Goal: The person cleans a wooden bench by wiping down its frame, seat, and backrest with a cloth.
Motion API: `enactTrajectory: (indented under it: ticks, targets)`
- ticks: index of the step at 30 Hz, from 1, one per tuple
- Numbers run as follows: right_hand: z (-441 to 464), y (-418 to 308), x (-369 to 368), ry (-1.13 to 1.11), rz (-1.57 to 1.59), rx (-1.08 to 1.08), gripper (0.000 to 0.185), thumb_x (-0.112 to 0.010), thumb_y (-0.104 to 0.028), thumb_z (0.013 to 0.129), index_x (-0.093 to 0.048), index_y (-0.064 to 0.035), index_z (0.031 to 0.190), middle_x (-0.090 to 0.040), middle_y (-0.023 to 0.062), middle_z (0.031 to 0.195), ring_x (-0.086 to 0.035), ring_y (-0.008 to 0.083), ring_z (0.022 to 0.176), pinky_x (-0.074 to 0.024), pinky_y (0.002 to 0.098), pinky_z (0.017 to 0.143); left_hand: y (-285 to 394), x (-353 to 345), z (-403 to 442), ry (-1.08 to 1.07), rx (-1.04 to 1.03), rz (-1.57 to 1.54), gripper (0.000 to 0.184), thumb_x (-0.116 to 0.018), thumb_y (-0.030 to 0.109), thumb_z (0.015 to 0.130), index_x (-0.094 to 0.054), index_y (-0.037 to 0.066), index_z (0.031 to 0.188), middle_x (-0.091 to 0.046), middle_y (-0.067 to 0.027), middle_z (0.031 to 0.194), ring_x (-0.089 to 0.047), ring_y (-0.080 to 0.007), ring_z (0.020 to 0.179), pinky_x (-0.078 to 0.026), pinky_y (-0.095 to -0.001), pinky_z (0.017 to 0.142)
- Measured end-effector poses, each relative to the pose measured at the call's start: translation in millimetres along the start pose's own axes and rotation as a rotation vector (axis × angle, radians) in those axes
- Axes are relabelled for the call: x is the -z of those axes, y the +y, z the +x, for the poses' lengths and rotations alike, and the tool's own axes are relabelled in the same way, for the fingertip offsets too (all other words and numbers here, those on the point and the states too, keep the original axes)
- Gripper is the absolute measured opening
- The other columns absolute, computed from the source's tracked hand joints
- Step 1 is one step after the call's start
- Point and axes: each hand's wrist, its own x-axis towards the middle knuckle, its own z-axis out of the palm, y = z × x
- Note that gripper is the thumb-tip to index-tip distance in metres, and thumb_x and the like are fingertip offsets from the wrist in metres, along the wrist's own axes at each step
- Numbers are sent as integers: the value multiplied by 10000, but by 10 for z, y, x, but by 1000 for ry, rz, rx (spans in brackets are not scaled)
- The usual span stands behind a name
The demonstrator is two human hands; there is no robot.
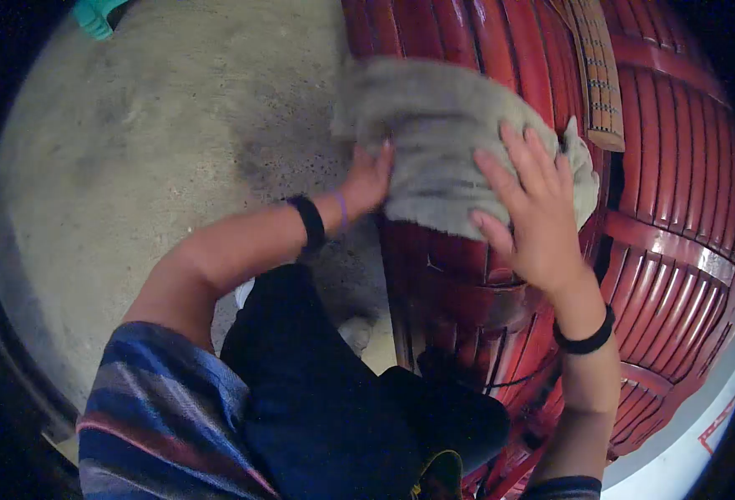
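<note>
A grey cloth (446, 133) is spread over a glossy red slatted surface (476, 33), its left end blurred and hanging past the edge. My right hand (538, 208) lies on the cloth's right part with fingers spread. At the cloth's left edge is my left hand (370, 179), slightly blurred, its thumb and fingers closed around the fabric, part of them hidden. On the right, the cloth bunches up in folds. Both wrists wear black bands.
More red slatted panels (676, 142) with crossbars stand to the right. A woven tan strip (598, 75) lies along the upper right. Rough concrete floor (175, 108) spreads on the left, with a green object (96, 18) at the top. My dark-clothed legs (317, 400) are below.
</note>
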Motion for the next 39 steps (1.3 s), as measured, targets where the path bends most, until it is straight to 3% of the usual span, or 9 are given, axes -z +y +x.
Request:
enactTrajectory:
  ticks: [8,10,14,17,21,23,26,35,39]
  targets:
    - [-985,-179,-89,-191,86,-34,671,-778,-279,673,-551,-247,1304,-373,88,1493,-319,338,1380,-226,593,1085,350,-332,-998,-757,799,-219,666,-313,497,988,-470,-68,1305,-517,-227,1308,-487,-297,1222,-388,-413,1022]
    - [-1137,-180,-60,-199,96,-39,705,-796,-273,629,-559,-245,1293,-391,94,1480,-331,343,1373,-229,595,1083,349,-286,-1317,-1270,685,-563,484,-433,395,981,-509,79,1339,-579,-61,1269,-531,-195,1114,-438,-378,964]
    - [-1297,-134,-99,-152,168,-38,742,-812,-261,568,-575,-240,1271,-427,106,1449,-357,358,1353,-231,594,1082,832,-3,-1189,-1425,773,-576,500,-339,423,1012,-539,68,1302,-600,-58,1234,-535,-178,1105,-446,-400,954]
    - [-1229,-113,-82,-153,250,-24,595,-724,-243,659,-584,-158,1232,-426,178,1436,-339,402,1361,-182,589,1096,416,-334,-1318,-1372,609,-530,480,-403,420,995,-576,31,1219,-608,-84,1194,-554,-201,1070,-451,-363,908]
    - [-1266,-91,-284,-5,220,-33,573,-772,-300,620,-641,-226,1173,-493,113,1385,-401,344,1311,-217,569,1084,414,-60,-1082,-1170,290,-38,422,-433,360,973,-561,35,1210,-563,-234,1186,-561,-371,1084,-464,-480,902]
    - [-1283,-100,-366,79,207,-29,523,-743,-347,652,-651,-217,1150,-512,118,1363,-411,338,1299,-208,560,1086,685,266,-927,-1065,292,-88,387,-474,333,947,-572,36,1174,-532,-276,1149,-550,-429,1039,-465,-493,888]
    - [-1279,-117,-366,99,184,-18,493,-696,-389,692,-649,-203,1146,-527,123,1346,-419,338,1290,-198,551,1090,543,282,-1077,-706,-107,66,421,-541,347,907,-578,-72,902,-541,-250,1041,-562,-357,987,-459,-432,841]
    - [-1263,-140,-394,148,209,-43,457,-665,-337,711,-651,-197,1146,-543,130,1328,-451,351,1262,-212,556,1080,633,536,-776,-325,-125,281,459,-598,357,877,-510,29,1186,-490,-232,1080,-546,-437,943,-481,-506,822]
    - [-1274,-147,-403,150,190,-44,475,-659,-332,690,-652,-195,1144,-546,132,1323,-450,354,1262,-221,558,1074,624,618,-703,-319,-123,451,474,-631,415,843,-575,-5,1054,-497,-190,1052,-566,-357,968,-480,-463,786]
